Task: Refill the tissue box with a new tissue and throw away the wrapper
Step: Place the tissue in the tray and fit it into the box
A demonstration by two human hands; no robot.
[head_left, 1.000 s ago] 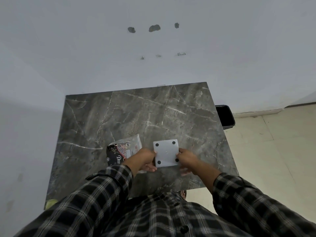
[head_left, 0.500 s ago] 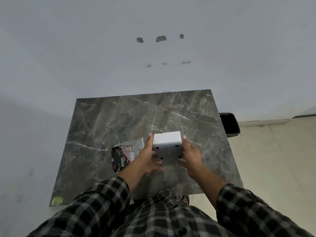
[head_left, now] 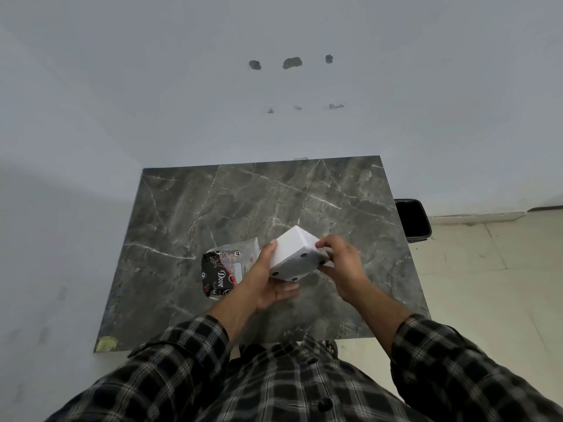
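Note:
A white cube-shaped tissue box (head_left: 294, 249) is held above the grey marble table (head_left: 213, 208), tilted, its underside with black dot feet turned toward me. My left hand (head_left: 265, 281) cups its left side and bottom. My right hand (head_left: 341, 263) grips its right side with fingers on the top edge. A tissue pack in a black and clear printed wrapper (head_left: 227, 269) lies on the table just left of my left hand, partly hidden behind it.
A black waste bin (head_left: 412, 219) stands on the floor beyond the table's right edge. White walls close the back and left. A yellowish patch of tape (head_left: 105, 344) marks the table's near left corner. Pale floor tiles lie to the right.
The box was lying on the table with its underside up; both hands lifted it and are turning it, so it now hangs tilted in the air.

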